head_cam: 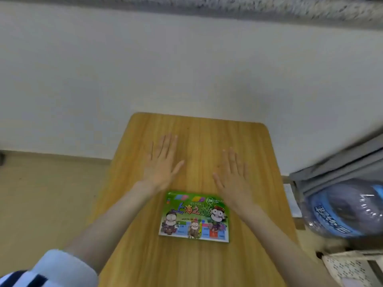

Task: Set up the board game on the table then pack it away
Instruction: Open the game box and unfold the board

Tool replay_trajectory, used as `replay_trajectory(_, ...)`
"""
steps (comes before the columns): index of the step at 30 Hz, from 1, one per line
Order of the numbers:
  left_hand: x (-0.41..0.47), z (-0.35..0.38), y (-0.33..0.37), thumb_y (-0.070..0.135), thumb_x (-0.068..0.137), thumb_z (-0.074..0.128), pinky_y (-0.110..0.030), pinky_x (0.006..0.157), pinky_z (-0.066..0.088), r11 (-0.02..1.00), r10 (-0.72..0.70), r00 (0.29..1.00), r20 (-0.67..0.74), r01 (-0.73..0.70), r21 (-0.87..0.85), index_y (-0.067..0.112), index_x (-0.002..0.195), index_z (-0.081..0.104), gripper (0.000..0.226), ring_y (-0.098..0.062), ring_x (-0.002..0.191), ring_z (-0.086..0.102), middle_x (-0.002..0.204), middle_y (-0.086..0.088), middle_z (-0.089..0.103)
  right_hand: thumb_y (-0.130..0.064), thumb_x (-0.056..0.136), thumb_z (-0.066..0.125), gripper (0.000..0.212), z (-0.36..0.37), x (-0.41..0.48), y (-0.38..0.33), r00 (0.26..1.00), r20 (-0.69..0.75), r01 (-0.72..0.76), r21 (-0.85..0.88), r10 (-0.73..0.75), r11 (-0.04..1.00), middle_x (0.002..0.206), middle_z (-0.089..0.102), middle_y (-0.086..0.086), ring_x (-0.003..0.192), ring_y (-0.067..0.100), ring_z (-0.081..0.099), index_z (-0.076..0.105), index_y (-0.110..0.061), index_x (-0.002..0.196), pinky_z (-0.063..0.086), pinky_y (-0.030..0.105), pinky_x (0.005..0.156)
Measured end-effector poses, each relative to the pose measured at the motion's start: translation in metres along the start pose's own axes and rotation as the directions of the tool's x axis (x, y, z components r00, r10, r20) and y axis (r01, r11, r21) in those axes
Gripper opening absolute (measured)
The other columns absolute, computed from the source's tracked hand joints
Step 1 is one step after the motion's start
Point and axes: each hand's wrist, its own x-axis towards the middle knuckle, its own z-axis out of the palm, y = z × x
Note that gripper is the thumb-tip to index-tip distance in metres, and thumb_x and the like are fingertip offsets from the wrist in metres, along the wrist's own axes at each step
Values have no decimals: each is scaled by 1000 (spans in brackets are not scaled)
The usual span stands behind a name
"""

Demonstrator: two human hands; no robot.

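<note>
Lying flat on the wooden table (199, 264), the green cardboard game box (194, 217) is sitting shut (cartoon faces up), while the left hand (162, 162) and right hand (233, 179) are stretching out just past it, fingers straight, holding nothing.

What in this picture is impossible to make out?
Head view only.
- Game box: contents hidden by its closed cover; small print blurred.
- Left hand and right hand: whether the palms touch the table, unclear from above.
- Blue bottle: cut off by the right edge, label blurred.
</note>
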Motion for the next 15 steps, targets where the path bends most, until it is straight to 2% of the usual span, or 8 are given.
replay_trajectory(3,-5,27,0,67,77,-19,-37,112,-24,998,12,998,-58,-15,-63,22,139,-32,79,-15,140,-31,154,-3,-30,-62,82,-19,67,30,-7,5,1000,-28,13,-27,-14,1000,148,-36,0,139,19,-30,-43,-23,130,-17,36,112)
replay_trajectory(7,-9,65,-2,72,76,-23,-36,114,-22,987,36,988,-150,-59,-151,21,144,-26,85,-10,138,-35,153,1,-30,-60,86,-7,69,60,-15,12,995,-92,36,36,-32,999,150,-33,-4,136,11,-35,-36,-24,136,-20,32,112)
replay_trajectory(9,-11,75,1,74,74,-24,-36,114,-23,983,58,985,-161,-84,-162,21,145,-25,88,-9,138,-34,153,1,-30,-66,80,-11,74,67,-16,13,995,-88,60,60,-55,996,149,-35,-6,134,8,-38,-36,-26,136,-19,33,114)
replay_trajectory(12,-15,90,5,75,68,-27,-31,108,-31,984,89,983,-160,-112,-142,21,144,-29,93,-8,137,-36,151,2,-37,-77,66,-22,87,79,-17,14,992,-107,78,84,-69,993,149,-36,-8,138,9,-31,-38,-27,135,-17,32,114)
replay_trajectory(14,-17,99,6,76,68,-25,-28,105,-34,982,100,979,-179,-126,-139,21,143,-31,93,-7,136,-38,149,3,-39,-80,62,-25,85,83,-18,13,989,-131,84,94,-71,992,149,-36,-11,139,7,-28,-40,-32,131,-16,30,113)
replay_trajectory(15,-17,104,5,77,70,-20,-29,106,-33,981,95,978,-184,-124,-150,22,142,-32,92,-7,136,-38,149,4,-40,-80,67,-19,80,83,-19,13,987,-146,89,119,-71,989,147,-36,-13,138,5,-27,-40,-34,129,-15,30,113)
